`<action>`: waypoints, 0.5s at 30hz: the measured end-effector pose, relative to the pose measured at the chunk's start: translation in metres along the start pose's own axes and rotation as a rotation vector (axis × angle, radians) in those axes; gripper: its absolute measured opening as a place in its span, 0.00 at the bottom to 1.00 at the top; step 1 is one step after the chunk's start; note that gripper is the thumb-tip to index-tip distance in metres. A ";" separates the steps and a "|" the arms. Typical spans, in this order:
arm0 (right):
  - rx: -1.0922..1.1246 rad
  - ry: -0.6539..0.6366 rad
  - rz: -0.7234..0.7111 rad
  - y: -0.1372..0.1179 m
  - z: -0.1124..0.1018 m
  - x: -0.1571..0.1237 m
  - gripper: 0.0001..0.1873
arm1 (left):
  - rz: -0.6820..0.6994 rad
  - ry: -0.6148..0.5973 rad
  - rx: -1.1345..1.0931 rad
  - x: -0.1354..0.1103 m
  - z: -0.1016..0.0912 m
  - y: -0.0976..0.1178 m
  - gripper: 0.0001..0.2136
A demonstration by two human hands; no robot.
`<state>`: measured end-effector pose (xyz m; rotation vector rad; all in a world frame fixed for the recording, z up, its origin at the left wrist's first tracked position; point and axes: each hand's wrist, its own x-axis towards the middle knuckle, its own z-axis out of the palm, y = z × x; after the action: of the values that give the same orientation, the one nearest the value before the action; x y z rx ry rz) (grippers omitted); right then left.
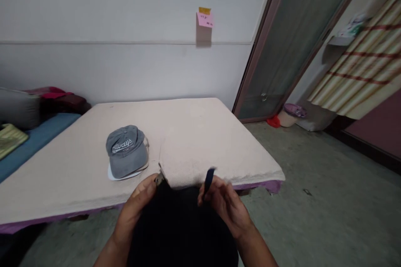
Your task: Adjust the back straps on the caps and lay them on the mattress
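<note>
I am holding a rounded, black fabric, cap-like piece (184, 229) just in front of the near edge of a bed spread with pale beige cloth (194, 129). My left grip (138, 204) is clamping its rim beside a small, dull, buckle-like bit (159, 179); my right grip (227, 204) is pinching a narrow, dark navy strap (209, 179). If my right fingertips are pressing too lightly, the strap could be sliding free; if my left thumb is shifting, the rim could be twisting. A washed grey-blue cap with white lettering (127, 150) is lying toward the bed's near edge, hiding most of the paler pieces beneath. The frame is cutting off the black piece's bottom, its folds are vanishing into darkness, and I cannot tell where the strap is joining it.
</note>
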<state>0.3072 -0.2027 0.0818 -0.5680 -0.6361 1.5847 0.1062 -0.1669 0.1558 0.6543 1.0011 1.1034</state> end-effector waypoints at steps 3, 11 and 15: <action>0.025 -0.038 0.179 0.014 -0.013 -0.022 0.27 | -0.084 0.081 -0.132 0.011 0.001 -0.001 0.10; 0.139 0.270 0.124 0.016 -0.013 -0.014 0.20 | -0.131 0.182 -0.088 0.009 -0.044 -0.047 0.11; 0.106 0.329 0.118 0.017 -0.012 0.000 0.20 | -0.212 -0.047 -0.156 -0.002 -0.084 -0.087 0.14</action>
<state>0.3034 -0.2032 0.0609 -0.7774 -0.2740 1.5781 0.0664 -0.2021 0.0474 0.4355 0.9111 0.9633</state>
